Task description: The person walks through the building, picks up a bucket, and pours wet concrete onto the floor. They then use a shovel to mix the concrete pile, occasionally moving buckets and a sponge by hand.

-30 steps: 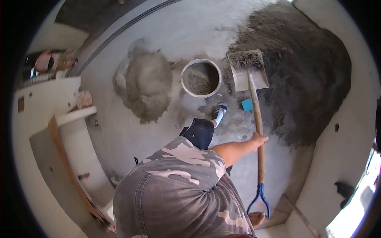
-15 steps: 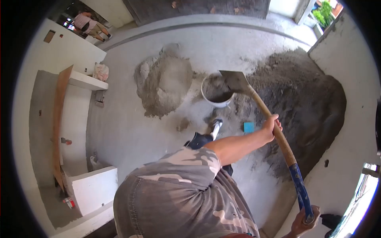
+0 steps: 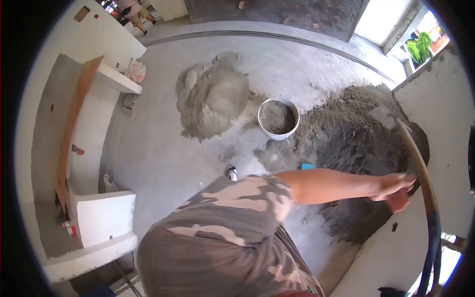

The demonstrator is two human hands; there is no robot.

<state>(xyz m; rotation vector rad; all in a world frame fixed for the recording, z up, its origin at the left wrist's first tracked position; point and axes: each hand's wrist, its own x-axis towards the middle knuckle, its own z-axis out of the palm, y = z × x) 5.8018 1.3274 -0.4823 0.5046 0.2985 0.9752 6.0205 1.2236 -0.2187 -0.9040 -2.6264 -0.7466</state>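
A shovel with a wooden shaft stands steeply at the right, its dusty blade at the far right part of the grey sand heap. Its dark lower handle runs out of view at the bottom right. My left hand reaches across to the right and lies just left of the shaft, its fingers smeared by motion. My right hand is out of view. A white bucket filled with grey sand stands at the heap's left edge. Beside the heap lies a small blue-green piece, partly hidden by my left forearm.
A second, paler pile lies left of the bucket. White walls bound the right side, and low white partitions with a leaning brown board stand left. A person is at the far upper left.
The shovel blade has swung from over the bucket to the far right of the sand heap. My left hand has moved right and off its earlier mid-shaft grip; my right hand has left view.
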